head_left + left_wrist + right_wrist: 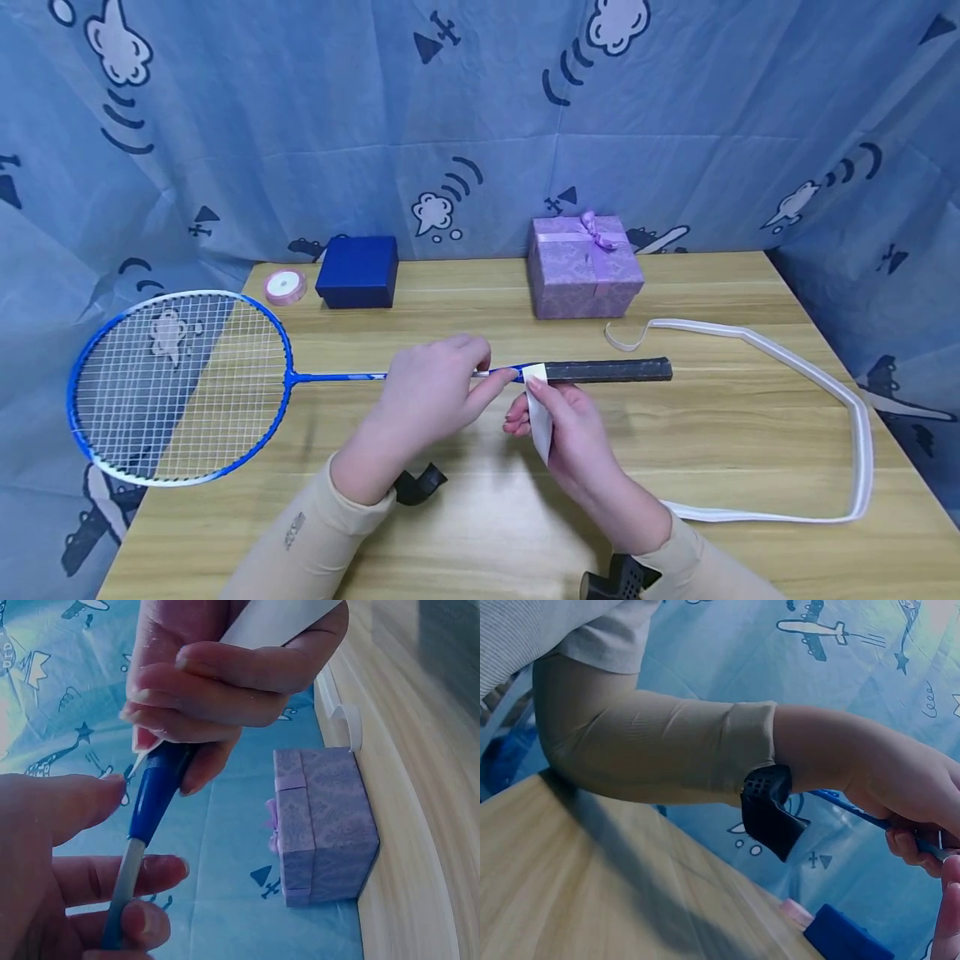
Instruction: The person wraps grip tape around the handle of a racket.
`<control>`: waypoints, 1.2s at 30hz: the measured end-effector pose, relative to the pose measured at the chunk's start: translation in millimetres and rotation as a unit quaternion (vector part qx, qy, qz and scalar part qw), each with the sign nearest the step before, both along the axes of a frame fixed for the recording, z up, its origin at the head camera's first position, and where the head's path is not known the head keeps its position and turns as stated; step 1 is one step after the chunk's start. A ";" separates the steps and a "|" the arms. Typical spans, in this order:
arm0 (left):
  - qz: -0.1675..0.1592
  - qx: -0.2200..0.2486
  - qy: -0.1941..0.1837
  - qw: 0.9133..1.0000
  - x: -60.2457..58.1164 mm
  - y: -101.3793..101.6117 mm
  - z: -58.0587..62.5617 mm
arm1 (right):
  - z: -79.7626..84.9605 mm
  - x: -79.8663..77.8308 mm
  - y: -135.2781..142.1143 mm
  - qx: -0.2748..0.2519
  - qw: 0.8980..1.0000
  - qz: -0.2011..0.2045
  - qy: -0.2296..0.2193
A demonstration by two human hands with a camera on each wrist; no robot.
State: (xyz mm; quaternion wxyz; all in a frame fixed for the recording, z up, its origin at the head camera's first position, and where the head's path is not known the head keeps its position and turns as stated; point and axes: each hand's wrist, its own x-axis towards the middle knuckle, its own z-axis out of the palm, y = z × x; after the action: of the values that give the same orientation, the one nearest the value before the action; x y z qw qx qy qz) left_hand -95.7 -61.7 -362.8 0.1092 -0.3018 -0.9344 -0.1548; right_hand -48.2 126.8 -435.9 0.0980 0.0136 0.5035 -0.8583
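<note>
A blue and white badminton racket (pixel 330 377) lies level across the head view, its strung head to the left and its black handle (pixel 609 370) to the right. My left hand (pixel 431 387) grips the thin shaft, with the fingers curled round it and the thumb stretched along toward the blue cone (pixel 156 787). At the top of the handle, my right hand (pixel 581 433) pinches a white strip of grip tape (pixel 542 421) against the racket with its thumb. The strip hangs down over the palm side of that hand.
A long white band (pixel 862 450) curves over the table's right side, one end curling near a purple gift box (pixel 585 287). Farther left stand a dark blue box (pixel 357 275) and a pink-edged ribbon roll (pixel 285 286). A patterned blue curtain (pixel 480 125) hangs behind the wooden table (pixel 480 533).
</note>
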 end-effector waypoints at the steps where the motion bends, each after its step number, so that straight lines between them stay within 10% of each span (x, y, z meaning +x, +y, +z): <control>1: 0.004 -0.002 0.004 1.000 -0.6 1.4 -0.2 | -0.3 0.3 -0.5 -0.002 1.000 -0.001 0.001; 25: 0.023 0.020 0.040 0.999 -4.4 7.5 -6.2 | -2.4 3.1 -5.3 0.034 0.999 -0.012 0.018; 36: 0.027 0.044 0.032 0.998 -10.3 -2.7 2.3 | -3.6 -3.3 22.8 0.176 0.974 0.096 0.104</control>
State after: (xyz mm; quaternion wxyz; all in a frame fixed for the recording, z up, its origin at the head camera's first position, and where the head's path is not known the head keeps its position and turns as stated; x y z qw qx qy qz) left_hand -106.0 -64.4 -360.5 0.1560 -0.2761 -0.9304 -0.1836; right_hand -51.5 149.6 -439.5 0.1229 -0.1072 0.6530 -0.7396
